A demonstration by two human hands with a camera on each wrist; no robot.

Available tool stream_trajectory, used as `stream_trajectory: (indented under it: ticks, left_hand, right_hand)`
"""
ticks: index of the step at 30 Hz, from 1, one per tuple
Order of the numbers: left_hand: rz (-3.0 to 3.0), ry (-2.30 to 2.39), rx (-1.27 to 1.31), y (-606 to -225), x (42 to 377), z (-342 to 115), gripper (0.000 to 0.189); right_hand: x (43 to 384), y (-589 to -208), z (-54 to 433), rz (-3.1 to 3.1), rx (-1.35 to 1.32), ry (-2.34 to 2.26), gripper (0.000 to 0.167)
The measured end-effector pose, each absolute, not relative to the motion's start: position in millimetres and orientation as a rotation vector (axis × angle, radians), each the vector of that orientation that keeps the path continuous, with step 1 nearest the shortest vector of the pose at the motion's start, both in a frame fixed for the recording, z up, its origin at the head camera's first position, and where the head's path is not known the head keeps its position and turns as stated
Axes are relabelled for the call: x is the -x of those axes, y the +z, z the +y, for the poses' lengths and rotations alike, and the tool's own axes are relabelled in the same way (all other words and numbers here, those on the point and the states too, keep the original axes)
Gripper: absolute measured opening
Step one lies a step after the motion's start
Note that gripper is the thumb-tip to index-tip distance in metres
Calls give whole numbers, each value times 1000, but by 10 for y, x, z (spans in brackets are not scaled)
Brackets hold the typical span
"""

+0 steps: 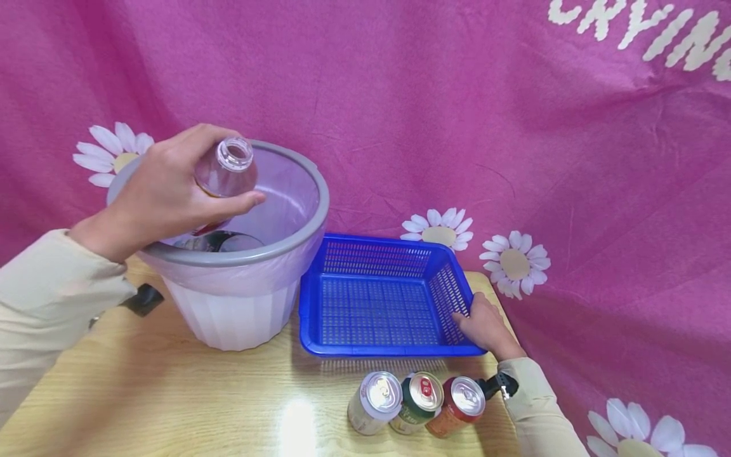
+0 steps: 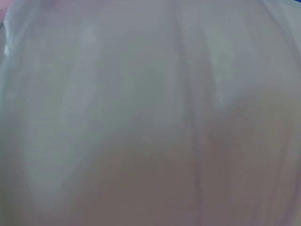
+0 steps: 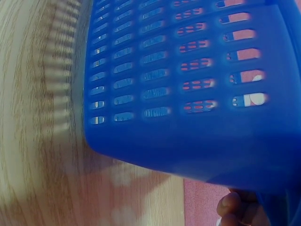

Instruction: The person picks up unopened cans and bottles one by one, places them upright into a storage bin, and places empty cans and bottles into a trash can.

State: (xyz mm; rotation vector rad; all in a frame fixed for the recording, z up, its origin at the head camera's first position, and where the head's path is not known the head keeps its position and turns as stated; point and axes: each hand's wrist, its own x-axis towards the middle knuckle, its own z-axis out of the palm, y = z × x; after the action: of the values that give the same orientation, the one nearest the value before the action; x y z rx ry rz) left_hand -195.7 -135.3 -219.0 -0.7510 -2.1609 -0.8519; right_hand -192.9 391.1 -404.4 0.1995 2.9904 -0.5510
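My left hand [image 1: 165, 190] holds a clear, capless bottle [image 1: 228, 174] with some reddish-brown liquid in it, over the mouth of a white bin [image 1: 231, 311]. The bin has a grey rim and a clear plastic liner. Fingers and thumb wrap round the bottle; its lower part is hidden. My right hand [image 1: 487, 327] grips the right rim of a blue perforated basket [image 1: 377, 350], thumb on the inner side. In the right wrist view, fingertips [image 3: 230, 205] show beneath the basket's corner [image 3: 188, 150]. The left wrist view shows only the blurred bin wall [image 2: 141, 94].
Three drink cans stand in a row before the basket: a whitish can [image 1: 365, 416], a green can [image 1: 408, 419] and a red-orange can [image 1: 448, 422]. A dark item [image 1: 219, 241] lies inside the bin. Behind the wooden table [image 1: 228, 406] hangs a pink cloth [image 1: 371, 114] with daisies.
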Motion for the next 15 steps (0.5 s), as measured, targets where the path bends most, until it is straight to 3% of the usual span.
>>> stream_trajectory:
  ticks: [15]
  left_hand:
    - [-2224,-840,747,-2244,2040,-1379,67]
  right_hand:
    - [1942,-4049,3916,3007,-189,-539,51]
